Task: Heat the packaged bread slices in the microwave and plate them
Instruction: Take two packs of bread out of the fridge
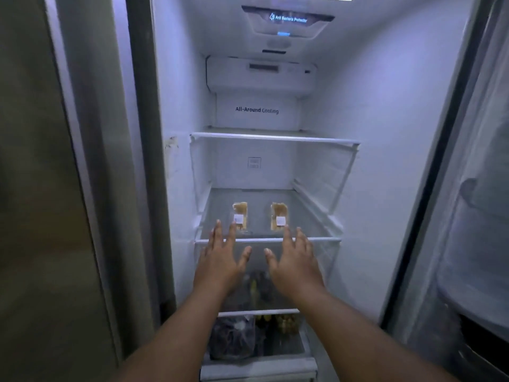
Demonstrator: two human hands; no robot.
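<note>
Two clear packets of brown bread slices, each with a white label, lie side by side on a glass shelf (311,239) inside the lit fridge: the left packet (240,215) and the right packet (279,216). My left hand (220,259) reaches toward the shelf's front edge with straight, spread fingers, its fingertips just short of the left packet. My right hand (295,261) is stretched out the same way, its fingertips just below the right packet. Neither hand holds anything.
An upper glass shelf (275,138) sits bare above the packets. Below the hands, dark bagged food (234,337) and some yellow items (286,322) fill the lower shelves. The open fridge door (468,216) stands at the right; a closed door panel (55,188) is at the left.
</note>
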